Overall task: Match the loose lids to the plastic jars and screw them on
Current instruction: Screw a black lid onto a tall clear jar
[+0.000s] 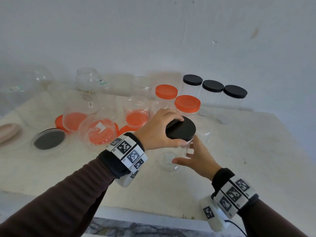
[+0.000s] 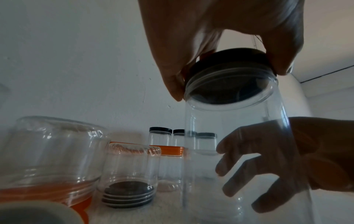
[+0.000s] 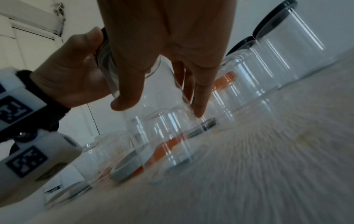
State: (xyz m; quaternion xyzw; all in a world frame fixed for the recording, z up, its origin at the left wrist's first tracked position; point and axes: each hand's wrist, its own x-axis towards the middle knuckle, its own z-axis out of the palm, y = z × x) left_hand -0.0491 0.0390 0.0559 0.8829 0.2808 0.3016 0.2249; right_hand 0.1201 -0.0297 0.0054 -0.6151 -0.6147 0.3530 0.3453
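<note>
A clear plastic jar [image 1: 188,146] is held tilted just above the white table, with a black lid [image 1: 180,128] on its mouth. My left hand [image 1: 159,129] grips that lid from above, thumb on one side of the rim and fingers on the other. In the left wrist view, the left hand [image 2: 210,22] clamps the lid [image 2: 229,60] on the jar [image 2: 229,136]. My right hand [image 1: 196,158] is beside the jar's lower body with its fingers spread and straight. Seen through the jar, the right hand [image 2: 287,151] looks loose. Whether it touches the wall is unclear.
Three black-lidded jars [image 1: 212,86] stand at the back right, two orange-lidded jars [image 1: 187,103] beside them. Several clear jars sit upside down over orange lids [image 1: 136,117] at left centre. Another black lid [image 1: 49,139] lies under an upturned jar at the left. The table's front edge [image 1: 136,214] is near.
</note>
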